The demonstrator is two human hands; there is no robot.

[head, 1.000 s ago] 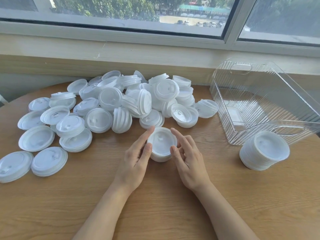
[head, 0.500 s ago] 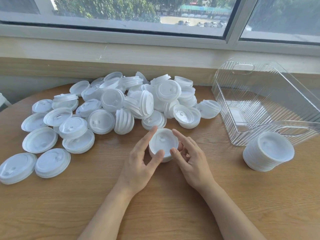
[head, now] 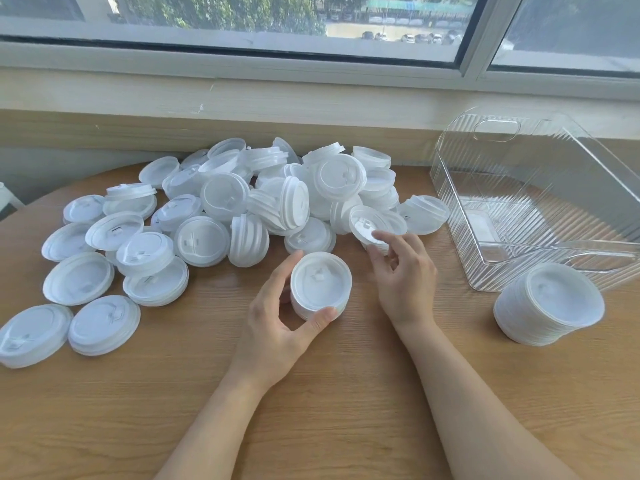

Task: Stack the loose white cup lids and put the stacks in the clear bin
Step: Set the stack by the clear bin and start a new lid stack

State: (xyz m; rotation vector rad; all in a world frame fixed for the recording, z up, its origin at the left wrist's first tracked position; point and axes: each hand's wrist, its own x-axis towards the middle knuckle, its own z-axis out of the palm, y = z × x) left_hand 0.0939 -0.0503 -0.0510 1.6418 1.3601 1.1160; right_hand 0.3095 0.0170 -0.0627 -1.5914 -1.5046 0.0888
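A heap of loose white cup lids (head: 263,202) covers the back left of the wooden table (head: 311,410). In the middle, my left hand (head: 277,323) grips a short stack of lids (head: 320,284) between thumb and fingers. To its right, my right hand (head: 403,271) pinches a small tilted stack of lids (head: 365,225) at the edge of the heap. A taller finished stack (head: 549,304) stands in front of the clear ribbed bin (head: 540,209) at the right; the bin holds no lids.
A window sill and wall run along the back of the table. Single lids lie spread out toward the left edge (head: 33,334). Bare wood shows in front of my forearms and between the centre stack and the bin.
My right hand has left the centre stack and reached back to the heap, taking hold of a small tilted stack. My left hand has closed its thumb round the centre stack.
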